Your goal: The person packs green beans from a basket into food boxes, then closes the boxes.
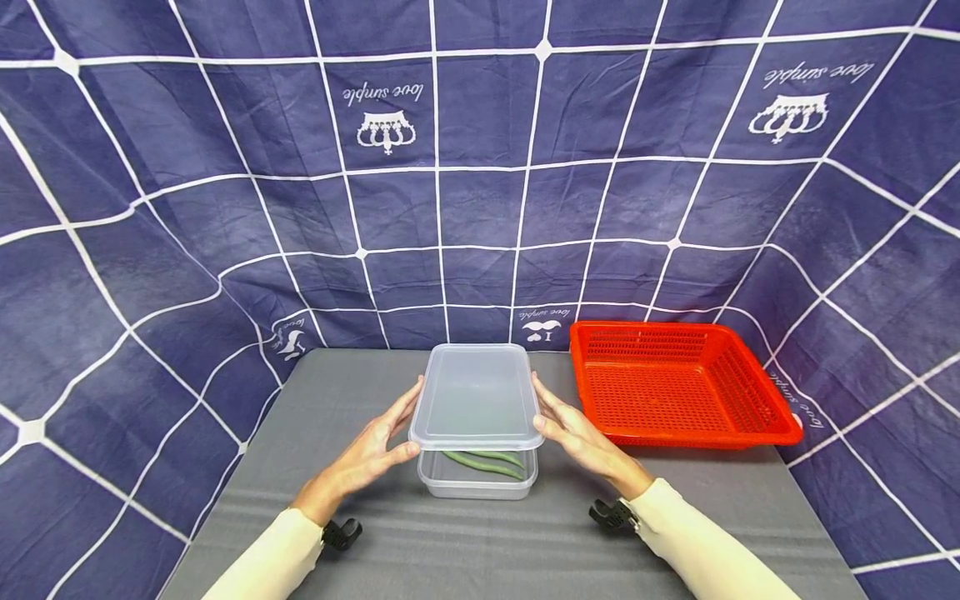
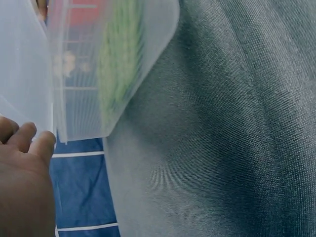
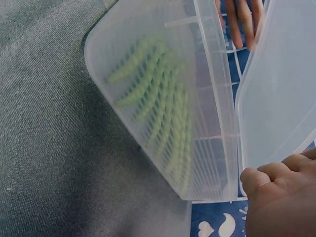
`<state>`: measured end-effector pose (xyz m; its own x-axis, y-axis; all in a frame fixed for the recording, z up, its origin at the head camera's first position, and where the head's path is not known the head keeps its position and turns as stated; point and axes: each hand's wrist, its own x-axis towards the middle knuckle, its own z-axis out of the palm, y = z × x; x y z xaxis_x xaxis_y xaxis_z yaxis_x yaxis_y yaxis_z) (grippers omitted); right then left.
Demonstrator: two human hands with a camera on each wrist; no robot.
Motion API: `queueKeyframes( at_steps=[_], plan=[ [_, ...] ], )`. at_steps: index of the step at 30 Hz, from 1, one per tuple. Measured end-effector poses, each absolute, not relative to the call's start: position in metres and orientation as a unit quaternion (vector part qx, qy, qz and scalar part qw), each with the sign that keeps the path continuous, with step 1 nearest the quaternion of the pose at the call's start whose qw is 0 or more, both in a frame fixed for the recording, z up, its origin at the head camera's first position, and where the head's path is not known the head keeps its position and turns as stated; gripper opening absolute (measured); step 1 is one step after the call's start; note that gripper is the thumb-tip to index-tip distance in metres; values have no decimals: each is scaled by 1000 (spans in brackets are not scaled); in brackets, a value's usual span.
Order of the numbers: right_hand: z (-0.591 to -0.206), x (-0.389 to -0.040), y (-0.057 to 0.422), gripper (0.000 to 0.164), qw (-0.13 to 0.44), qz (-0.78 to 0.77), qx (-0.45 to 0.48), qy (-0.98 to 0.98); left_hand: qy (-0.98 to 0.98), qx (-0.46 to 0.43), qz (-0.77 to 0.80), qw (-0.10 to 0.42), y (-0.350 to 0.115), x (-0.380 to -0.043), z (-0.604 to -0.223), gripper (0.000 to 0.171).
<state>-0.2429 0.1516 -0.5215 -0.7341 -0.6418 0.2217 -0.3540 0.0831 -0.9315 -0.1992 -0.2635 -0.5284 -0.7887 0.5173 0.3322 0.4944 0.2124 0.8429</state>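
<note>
A clear plastic lid (image 1: pixel 478 398) is held level between both hands, just above a clear food container (image 1: pixel 477 491). My left hand (image 1: pixel 369 454) grips the lid's left edge, thumb at the near corner. At its right edge my right hand (image 1: pixel 583 440) grips it the same way. Long green beans (image 1: pixel 491 467) lie in the container, partly hidden under the lid in the head view. Through the container wall, the right wrist view shows several green beans (image 3: pixel 163 98) side by side. A gap shows there between the lid (image 3: pixel 276 98) and the container rim.
A red plastic basket (image 1: pixel 682 400) with perforated walls stands to the right of the container. Grey cloth (image 1: pixel 360 533) covers the table. Blue curtains (image 1: pixel 480 208) with white grid lines enclose the back and sides.
</note>
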Motion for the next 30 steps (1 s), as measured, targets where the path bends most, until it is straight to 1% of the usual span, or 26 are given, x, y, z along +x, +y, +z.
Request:
queueKeyframes(
  at_steps=[10,18,30],
  plan=[
    [-531,-249,152,88,137,-587,-322,730,803,322,501,14,-262,-211,-542,103],
    [-535,-248,152,94,161,-574,-296,746,813,330,479,10,-264,-216,-544,112],
    [-538,-240,149,108,159,-504,-272,804,838,317,441,47,-264,-213,-551,134]
  ],
)
